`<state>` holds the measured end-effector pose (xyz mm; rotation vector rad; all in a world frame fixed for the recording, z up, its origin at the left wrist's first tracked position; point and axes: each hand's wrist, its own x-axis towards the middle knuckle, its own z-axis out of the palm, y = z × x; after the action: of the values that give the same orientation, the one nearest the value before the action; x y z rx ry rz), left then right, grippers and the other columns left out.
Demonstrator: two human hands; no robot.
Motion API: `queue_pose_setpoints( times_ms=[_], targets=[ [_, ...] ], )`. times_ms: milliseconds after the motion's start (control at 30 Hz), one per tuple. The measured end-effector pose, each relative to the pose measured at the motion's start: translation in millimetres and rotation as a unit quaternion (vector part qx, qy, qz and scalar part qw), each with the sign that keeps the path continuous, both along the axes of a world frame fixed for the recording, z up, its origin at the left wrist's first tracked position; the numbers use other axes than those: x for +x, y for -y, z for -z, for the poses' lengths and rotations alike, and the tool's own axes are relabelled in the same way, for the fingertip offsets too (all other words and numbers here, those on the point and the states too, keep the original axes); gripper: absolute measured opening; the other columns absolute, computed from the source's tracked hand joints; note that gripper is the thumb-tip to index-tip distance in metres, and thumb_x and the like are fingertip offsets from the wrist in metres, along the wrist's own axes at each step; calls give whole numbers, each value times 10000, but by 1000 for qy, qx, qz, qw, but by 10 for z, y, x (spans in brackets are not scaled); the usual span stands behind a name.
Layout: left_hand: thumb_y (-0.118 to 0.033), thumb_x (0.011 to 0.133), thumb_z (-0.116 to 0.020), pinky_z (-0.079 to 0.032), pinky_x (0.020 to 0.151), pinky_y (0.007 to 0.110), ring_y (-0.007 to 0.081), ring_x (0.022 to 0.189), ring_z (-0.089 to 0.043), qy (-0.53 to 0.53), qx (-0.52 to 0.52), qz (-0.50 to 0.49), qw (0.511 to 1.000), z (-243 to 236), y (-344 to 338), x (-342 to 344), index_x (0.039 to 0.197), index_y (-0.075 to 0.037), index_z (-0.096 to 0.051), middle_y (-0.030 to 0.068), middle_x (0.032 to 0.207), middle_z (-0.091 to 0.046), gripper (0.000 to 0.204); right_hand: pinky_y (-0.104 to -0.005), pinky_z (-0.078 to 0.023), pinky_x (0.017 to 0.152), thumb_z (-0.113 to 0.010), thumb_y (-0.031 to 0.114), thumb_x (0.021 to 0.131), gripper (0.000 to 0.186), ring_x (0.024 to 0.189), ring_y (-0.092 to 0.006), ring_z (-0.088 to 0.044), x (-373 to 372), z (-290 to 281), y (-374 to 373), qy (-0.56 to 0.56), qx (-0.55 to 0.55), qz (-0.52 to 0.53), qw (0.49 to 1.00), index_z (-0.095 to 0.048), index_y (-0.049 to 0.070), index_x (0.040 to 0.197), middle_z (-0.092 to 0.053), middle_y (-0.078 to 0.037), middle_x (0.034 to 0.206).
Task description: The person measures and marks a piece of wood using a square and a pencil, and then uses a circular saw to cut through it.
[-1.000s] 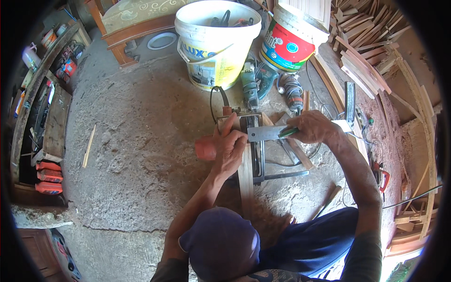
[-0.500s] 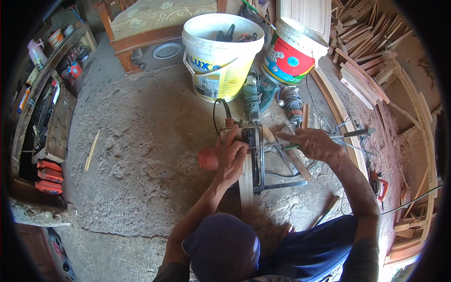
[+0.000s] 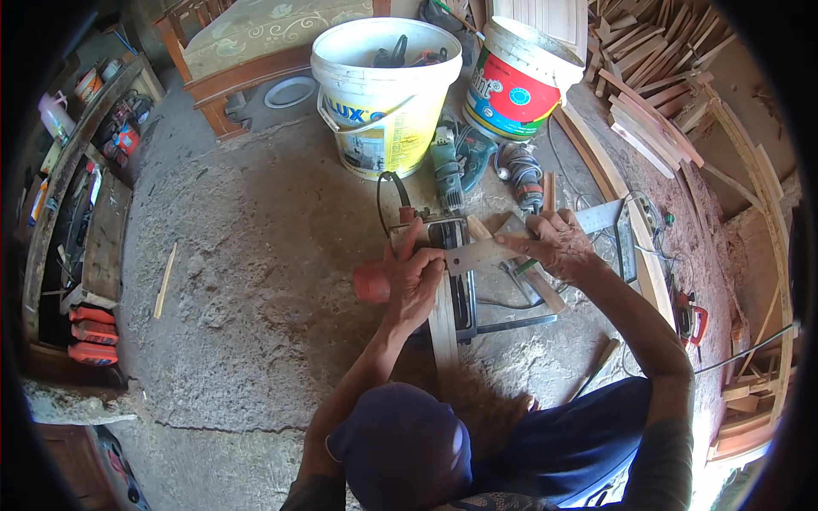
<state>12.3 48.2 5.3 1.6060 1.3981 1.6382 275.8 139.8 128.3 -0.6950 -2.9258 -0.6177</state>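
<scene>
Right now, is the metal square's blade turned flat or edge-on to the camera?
Flat: the metal square shows its blade's broad face on both sides of the right hand, one end by the left hand.

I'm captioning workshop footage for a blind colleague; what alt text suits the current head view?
A person's right hand holds a metal square, its end by the left hand, near a pale wooden strip. Beyond them, a yellow bucket, a red-labelled bucket and power tools sit on a rough floor.
</scene>
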Motion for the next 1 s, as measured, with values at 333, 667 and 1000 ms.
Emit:
queue_pose_setpoints(
  times_ms=[333, 667, 1000],
  targets=[
    [-66, 860, -711, -353, 1053, 418, 333, 1293, -375, 10, -2, -24, 1000, -37, -32, 25, 904, -128, -735, 103, 1497, -444, 80, -342, -423, 812, -646, 201, 833, 658, 960, -147, -535, 65, 168, -33, -28, 54, -27, 998, -494, 486, 1407, -525, 31, 1146],
    [-114, 861, -726, -317, 1061, 426, 332, 1296, -382, -37, -34, -50, 997, -96, -17, 23, 896, -149, -741, 76, 1476, -455, 52, -317, -398, 725, -636, 225, 831, 616, 885, -127, -520, 72, 176, 32, -49, 77, -51, 995, -529, 490, 1377, -526, 53, 1124],
    [-155, 910, -701, -311, 1074, 398, 271, 1298, -424, -30, -33, -44, 998, -44, -44, 32, 919, -90, -736, 124, 1481, -445, 74, -329, -401, 736, -626, 213, 841, 580, 908, -136, -535, 38, 134, 72, -48, 37, -32, 998, -552, 477, 1352, -544, 55, 1093]
  ],
)
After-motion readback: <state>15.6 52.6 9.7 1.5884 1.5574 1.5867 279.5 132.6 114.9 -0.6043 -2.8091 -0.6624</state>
